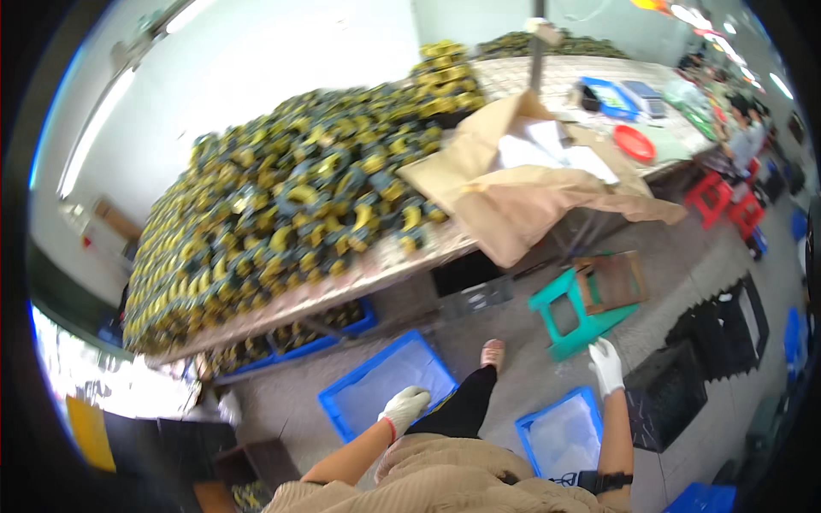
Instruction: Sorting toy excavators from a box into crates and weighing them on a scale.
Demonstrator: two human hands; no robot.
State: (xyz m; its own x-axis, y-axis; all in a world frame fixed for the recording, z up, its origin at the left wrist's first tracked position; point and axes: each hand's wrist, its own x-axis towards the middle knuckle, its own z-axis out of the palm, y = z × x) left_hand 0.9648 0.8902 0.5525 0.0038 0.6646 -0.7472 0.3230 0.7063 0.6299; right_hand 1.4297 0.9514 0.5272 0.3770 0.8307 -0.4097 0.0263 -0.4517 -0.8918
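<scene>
My left hand [405, 407], in a white knitted glove with a red cuff, hangs low over the near edge of a blue tray [346, 406] on the floor. Its fingers are curled in, and nothing shows in them. Out to the right, my right hand [607, 368] wears a white glove too, fingers stretched and slightly apart, holding nothing. It is nearest to a green plastic stool [560, 321], just beyond the fingertips; I cannot tell whether they touch. A brown wooden frame-like piece [623, 282] rests on the stool. Another blue tray [530, 427] lies left of my right forearm.
A long table [428, 248] bears a big heap of yellow-and-dark curved parts [308, 188]. An opened brown paper sack [513, 214] with white sheets overhangs its edge. Black crates [667, 398] stand at right. Red stools [710, 197] and seated people [744, 141] are farther off.
</scene>
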